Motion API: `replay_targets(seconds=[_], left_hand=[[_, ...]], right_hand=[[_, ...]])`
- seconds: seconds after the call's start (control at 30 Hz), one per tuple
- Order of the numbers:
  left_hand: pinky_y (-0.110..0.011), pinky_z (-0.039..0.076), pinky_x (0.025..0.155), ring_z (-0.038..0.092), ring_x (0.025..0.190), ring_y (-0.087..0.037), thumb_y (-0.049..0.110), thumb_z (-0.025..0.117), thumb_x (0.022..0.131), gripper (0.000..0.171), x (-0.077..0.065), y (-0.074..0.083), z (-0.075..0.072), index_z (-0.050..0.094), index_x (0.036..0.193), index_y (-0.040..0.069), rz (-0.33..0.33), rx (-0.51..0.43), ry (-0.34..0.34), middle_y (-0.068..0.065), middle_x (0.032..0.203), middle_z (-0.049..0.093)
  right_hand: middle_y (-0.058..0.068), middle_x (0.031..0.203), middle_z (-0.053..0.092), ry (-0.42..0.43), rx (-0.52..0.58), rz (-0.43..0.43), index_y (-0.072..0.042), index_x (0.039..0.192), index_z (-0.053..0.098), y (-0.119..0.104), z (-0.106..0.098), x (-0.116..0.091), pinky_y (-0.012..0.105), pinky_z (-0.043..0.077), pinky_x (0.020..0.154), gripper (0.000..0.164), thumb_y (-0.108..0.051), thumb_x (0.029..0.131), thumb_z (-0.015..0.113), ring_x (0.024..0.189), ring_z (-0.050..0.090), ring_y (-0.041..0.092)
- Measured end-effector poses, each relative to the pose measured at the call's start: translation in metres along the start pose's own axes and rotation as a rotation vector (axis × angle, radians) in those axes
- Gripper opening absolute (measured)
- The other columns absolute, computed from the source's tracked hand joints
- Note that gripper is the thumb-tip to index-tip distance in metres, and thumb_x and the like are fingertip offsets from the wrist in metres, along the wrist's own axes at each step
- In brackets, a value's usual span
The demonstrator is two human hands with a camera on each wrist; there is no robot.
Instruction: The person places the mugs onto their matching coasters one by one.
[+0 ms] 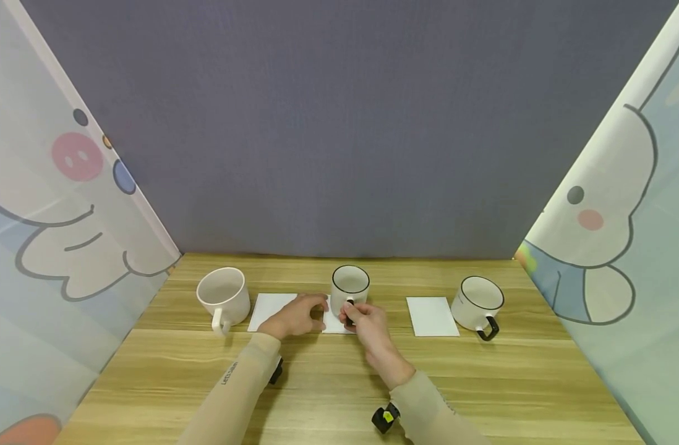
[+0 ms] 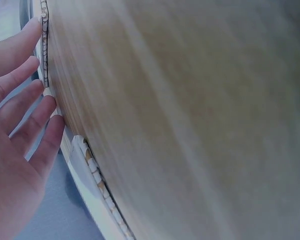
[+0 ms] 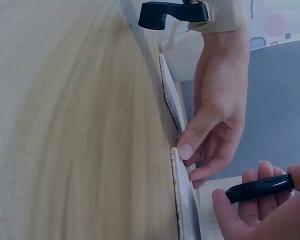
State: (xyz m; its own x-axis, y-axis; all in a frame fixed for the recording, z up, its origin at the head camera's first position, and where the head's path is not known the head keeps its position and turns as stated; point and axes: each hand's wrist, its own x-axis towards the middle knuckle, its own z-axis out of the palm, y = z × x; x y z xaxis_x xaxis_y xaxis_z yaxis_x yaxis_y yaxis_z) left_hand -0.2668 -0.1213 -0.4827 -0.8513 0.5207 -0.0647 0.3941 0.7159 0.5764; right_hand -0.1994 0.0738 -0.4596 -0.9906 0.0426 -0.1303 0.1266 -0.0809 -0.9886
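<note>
My right hand (image 1: 371,327) grips the black handle (image 3: 260,188) of a white mug (image 1: 339,298) with a dark rim. The mug is upright, overlapping the middle white square card (image 1: 332,325) in the head view. My left hand (image 1: 297,316) is at the left side of that card, thumb and fingers spread apart around its edge. In the right wrist view, the left thumb tip is right at the card's corner. Loosely extended fingers (image 2: 27,125) show in the left wrist view, holding nothing.
On the left of the wooden table (image 1: 328,395) stands a plain white mug (image 1: 230,303), beside another white card (image 1: 266,309). To the right, a third card (image 1: 433,316) lies next to a dark-rimmed mug (image 1: 473,309). A grey panel (image 1: 339,136) rises behind.
</note>
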Motion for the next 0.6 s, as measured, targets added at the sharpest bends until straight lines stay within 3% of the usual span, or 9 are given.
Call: replay_targets(seconds=[0.47,0.6], left_hand=[[-0.056,0.037,0.112,0.045,0.137,-0.039,0.015,0.083,0.085,0.028,0.0007,-0.0010,0.0005,0.066,0.108,0.015,0.022,-0.009,0.023,-0.012,0.146,0.056],[-0.055,0.037,0.112,0.048,0.135,-0.038,0.015,0.084,0.084,0.029,0.0011,-0.0030,0.0015,0.066,0.107,0.015,0.030,-0.001,0.035,-0.010,0.144,0.058]], right_hand=[[0.006,0.086,0.072,-0.013,-0.021,0.012,0.009,0.102,0.072,0.0055,0.0050,-0.0023,0.031,0.054,0.078,0.025,-0.015,0.100,0.065,0.084,0.062,0.014],[0.004,0.083,0.072,-0.002,-0.032,0.012,0.009,0.100,0.072,0.0064,0.0066,-0.0033,0.035,0.054,0.080,0.025,-0.015,0.099,0.066,0.083,0.061,0.013]])
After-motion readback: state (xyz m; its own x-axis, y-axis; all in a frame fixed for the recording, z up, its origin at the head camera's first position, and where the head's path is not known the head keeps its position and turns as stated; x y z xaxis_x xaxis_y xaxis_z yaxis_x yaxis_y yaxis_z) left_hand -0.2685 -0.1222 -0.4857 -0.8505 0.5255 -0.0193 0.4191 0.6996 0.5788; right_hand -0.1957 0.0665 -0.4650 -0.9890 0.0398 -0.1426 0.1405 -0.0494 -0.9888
